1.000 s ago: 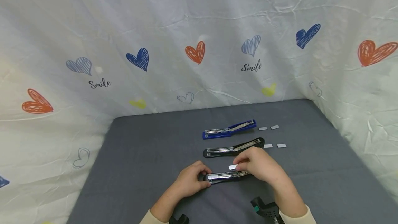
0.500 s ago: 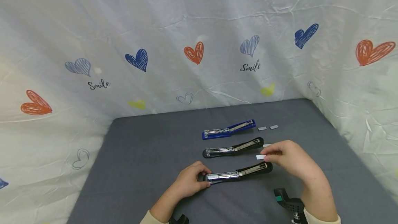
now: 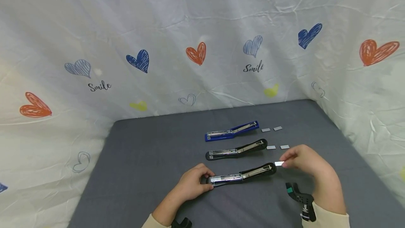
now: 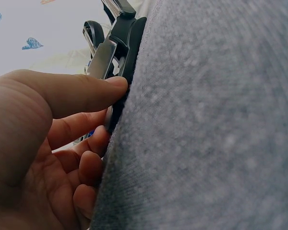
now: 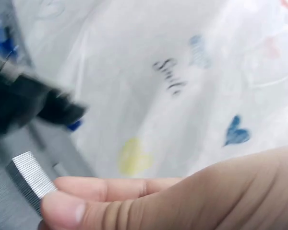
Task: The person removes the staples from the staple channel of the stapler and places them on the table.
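My left hand [image 3: 193,183] pinches the left end of the nearest black stapler [image 3: 242,176], which lies unfolded on the table with its metal magazine exposed. In the left wrist view the thumb [image 4: 86,91] presses along the stapler's base [image 4: 133,48]. Between thumb and fingertips, my right hand [image 3: 308,159] pinches a strip of staples [image 3: 279,163] just past that stapler's right tip. Up close in the right wrist view, the staple strip [image 5: 32,175] shows its fine ridges and sticks out from the thumb tip.
Behind lie a second black stapler [image 3: 236,150] and a blue stapler [image 3: 232,131], both unfolded. Two staple strips [image 3: 271,147] lie right of the second stapler, two more strips [image 3: 265,130] right of the blue one. A white curtain [image 3: 164,90] with hearts borders the grey table [image 3: 152,143].
My right hand has moved right with the staple strip, from over the nearest stapler's middle to beyond its right tip, uncovering that end. The left hand stays at the stapler's left end.
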`<state>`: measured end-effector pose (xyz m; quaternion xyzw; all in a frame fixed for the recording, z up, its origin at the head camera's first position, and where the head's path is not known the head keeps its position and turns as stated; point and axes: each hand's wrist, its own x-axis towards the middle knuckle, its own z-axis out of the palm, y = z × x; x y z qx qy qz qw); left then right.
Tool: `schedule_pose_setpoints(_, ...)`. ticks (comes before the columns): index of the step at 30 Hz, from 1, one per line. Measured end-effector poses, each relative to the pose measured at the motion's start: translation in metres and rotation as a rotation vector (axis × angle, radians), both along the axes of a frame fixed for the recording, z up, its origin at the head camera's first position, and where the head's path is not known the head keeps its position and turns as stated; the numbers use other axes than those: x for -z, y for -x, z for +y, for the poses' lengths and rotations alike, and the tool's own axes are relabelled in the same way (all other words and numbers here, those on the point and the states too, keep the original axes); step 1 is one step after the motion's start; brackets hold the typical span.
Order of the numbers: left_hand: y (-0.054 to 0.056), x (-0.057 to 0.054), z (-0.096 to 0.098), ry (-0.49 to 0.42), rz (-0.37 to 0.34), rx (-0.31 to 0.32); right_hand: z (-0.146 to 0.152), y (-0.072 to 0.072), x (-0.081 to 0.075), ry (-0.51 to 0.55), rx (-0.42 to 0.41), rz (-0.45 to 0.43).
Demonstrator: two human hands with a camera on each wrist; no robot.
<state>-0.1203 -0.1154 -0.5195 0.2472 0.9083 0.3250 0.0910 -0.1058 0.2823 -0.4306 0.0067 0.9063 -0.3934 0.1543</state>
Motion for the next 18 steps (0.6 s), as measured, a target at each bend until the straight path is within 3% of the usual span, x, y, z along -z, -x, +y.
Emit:
schedule_pose_setpoints(8,-0.001,0.0,0.0,-0.005,-0.002,0.004,-0.004,0.009,0.033,-0.004,0.022,-0.096)
schedule_pose_setpoints(18,0.0,0.0,0.0,-0.01,-0.003,0.002,-0.012,0.009,0.033,-0.083,0.061,-0.113)
